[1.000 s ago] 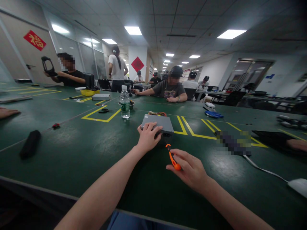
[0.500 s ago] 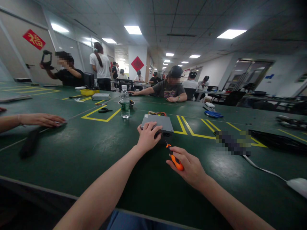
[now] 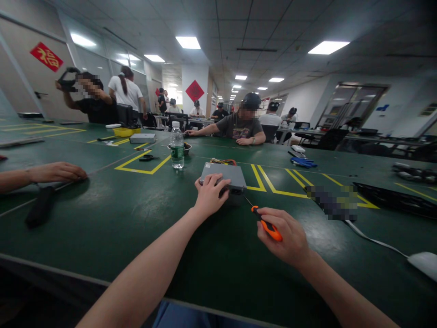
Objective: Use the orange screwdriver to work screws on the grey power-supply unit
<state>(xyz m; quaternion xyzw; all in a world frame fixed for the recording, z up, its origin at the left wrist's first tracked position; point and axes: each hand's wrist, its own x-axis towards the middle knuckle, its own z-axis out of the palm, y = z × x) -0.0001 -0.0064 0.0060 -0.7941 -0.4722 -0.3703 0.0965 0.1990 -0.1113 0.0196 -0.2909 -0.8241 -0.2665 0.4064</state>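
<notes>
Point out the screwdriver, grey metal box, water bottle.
Screwdriver (image 3: 272, 231), head view: orange handle.
Grey metal box (image 3: 235, 173), head view: top face.
Water bottle (image 3: 177, 151), head view: green label.

The scene is viewed by one camera, worn on the head and faced forward and downward. The green table, the left hand and the right hand are seen from near; the ceiling is included farther away.

Matt grey metal box, smooth plastic screwdriver handle, clear plastic bottle, glossy green tabletop
</notes>
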